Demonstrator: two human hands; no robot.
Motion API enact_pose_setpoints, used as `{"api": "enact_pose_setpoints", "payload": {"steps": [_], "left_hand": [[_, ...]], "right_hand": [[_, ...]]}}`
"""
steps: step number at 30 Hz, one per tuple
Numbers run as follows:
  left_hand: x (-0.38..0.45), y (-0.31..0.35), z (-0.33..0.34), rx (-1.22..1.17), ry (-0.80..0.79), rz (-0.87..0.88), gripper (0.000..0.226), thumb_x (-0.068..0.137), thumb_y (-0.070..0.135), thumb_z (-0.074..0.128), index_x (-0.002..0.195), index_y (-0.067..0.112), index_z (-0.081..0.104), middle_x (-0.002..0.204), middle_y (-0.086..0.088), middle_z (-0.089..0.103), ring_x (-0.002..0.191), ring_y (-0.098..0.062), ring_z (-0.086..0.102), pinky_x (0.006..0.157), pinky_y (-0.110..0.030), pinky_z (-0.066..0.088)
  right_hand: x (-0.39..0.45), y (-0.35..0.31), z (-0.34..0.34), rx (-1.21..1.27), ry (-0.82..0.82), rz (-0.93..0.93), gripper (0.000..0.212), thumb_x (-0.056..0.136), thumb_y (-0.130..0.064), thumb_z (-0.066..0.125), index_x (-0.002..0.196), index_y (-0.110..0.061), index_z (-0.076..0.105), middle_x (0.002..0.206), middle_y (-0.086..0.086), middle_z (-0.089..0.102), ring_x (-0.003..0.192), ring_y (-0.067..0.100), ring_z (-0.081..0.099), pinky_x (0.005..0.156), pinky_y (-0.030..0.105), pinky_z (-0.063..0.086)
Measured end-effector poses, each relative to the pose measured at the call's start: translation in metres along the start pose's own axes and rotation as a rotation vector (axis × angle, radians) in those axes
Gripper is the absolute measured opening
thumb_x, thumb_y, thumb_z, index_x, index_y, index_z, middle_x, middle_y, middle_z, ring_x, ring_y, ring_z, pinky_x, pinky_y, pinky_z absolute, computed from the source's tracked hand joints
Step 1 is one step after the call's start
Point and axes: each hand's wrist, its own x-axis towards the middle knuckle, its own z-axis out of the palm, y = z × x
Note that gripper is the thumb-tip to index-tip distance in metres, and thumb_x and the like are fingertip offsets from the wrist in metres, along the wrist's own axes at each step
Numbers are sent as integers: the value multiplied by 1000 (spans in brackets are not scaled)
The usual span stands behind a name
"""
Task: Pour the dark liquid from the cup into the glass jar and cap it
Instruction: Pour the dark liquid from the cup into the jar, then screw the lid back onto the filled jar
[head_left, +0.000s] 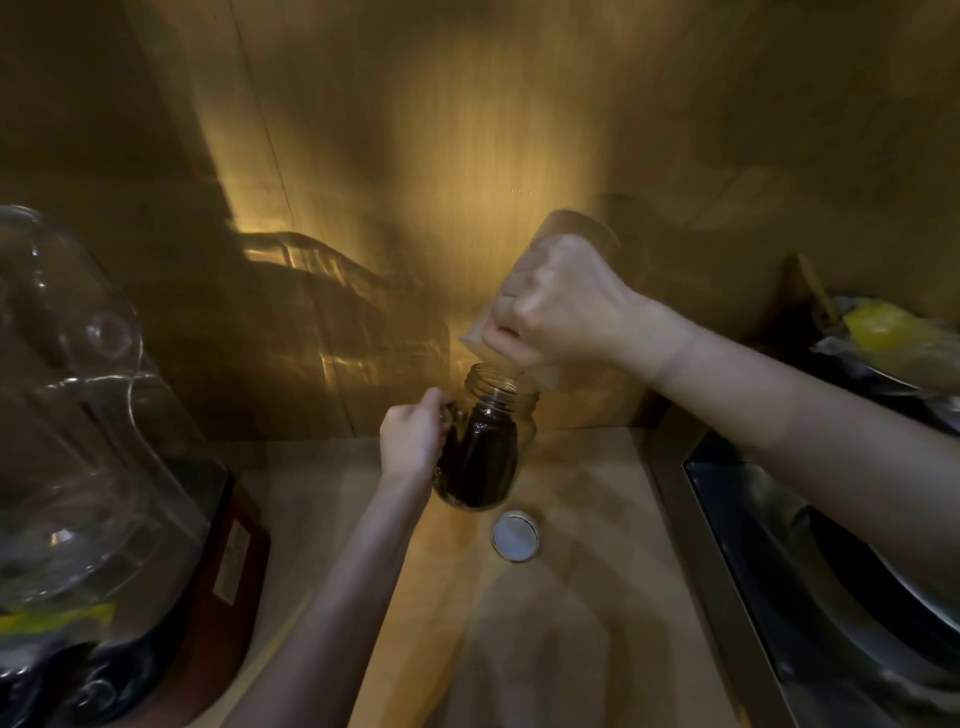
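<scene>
A glass jar (485, 452) with a side handle stands on the wooden counter (571, 623), mostly full of dark liquid, its mouth uncovered. My left hand (413, 441) grips the jar's handle from the left. My right hand (558, 304) holds a pale translucent cup (571, 228) tipped steeply, bottom up, with its rim just above the right side of the jar's mouth. No liquid shows inside the cup. The jar's round metal lid (516, 537) lies flat on the counter just in front of the jar, to its right.
A large clear glass blender jug (67, 415) on a dark red base (228, 571) fills the left side. A metal sink (810, 587) with dark cookware sits on the right, and a yellow item in plastic (878, 325) behind it. A wooden wall rises close behind the jar.
</scene>
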Motion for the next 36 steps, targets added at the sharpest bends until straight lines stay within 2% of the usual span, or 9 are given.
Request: {"api": "enact_pose_setpoints", "payload": {"steps": [5,9,11,14,17,21,24,29,36], "left_hand": [[1,-29,-16,9,10,1,34,82,19,53,49,15,52,31,10,44,48,-13,42,52,-28,32],[-4,-58,-27,-10,-9,-60,36,89,19,47,53,16,49,32,7,45,34,-2,42,40,-16,33],[-1,-75,-38,-54,32,-118,34,89,23,48,56,15,50,44,4,47,43,-8,43,52,-23,36],[0,-96,-56,-67,158,-197,26,87,26,52,64,15,56,61,-1,54,61,-14,46,68,-31,36],[-3,-117,-66,-13,230,-152,25,89,19,48,65,20,54,60,3,53,60,-11,44,58,-24,37],[-5,-131,-60,-1,248,-164,31,90,15,46,62,18,60,58,-1,52,56,-12,45,58,-31,32],[0,-137,-52,-56,264,-235,37,90,11,43,55,16,56,53,-1,49,44,-2,44,55,-26,35],[4,-150,-32,-8,314,-401,28,86,27,51,79,2,61,73,-13,53,68,-21,46,60,-32,35],[8,-174,-28,58,275,-441,44,83,25,58,44,12,44,41,-1,39,49,-19,36,62,-33,31]], "right_hand": [[-31,-5,9,246,-48,561,40,74,-20,53,35,-10,49,31,7,38,30,19,35,33,25,33],[-64,-14,35,492,-134,943,52,84,-22,57,37,-19,35,43,11,35,45,23,36,47,30,29],[-83,-23,50,588,-141,1117,53,87,-16,60,38,-13,40,47,8,35,48,14,35,49,30,25],[-108,-43,72,813,-41,1408,55,85,-13,60,37,-21,36,46,-2,31,46,6,26,51,30,22],[-122,-63,93,1015,73,1654,48,86,-4,55,44,-17,35,43,-5,30,43,2,25,52,30,20],[-128,-87,118,1066,24,1750,40,90,-17,52,53,-10,39,49,-2,34,41,0,29,44,18,25],[-128,-99,144,1118,-10,1769,46,94,-16,46,48,-17,36,49,-3,36,44,2,32,52,23,28],[-132,-122,185,1107,-160,1751,51,99,-28,42,48,-20,38,50,-2,40,52,13,37,59,29,30],[-132,-137,207,1089,-132,1828,50,100,-25,41,50,-17,39,49,0,40,49,13,39,58,30,31]]}}
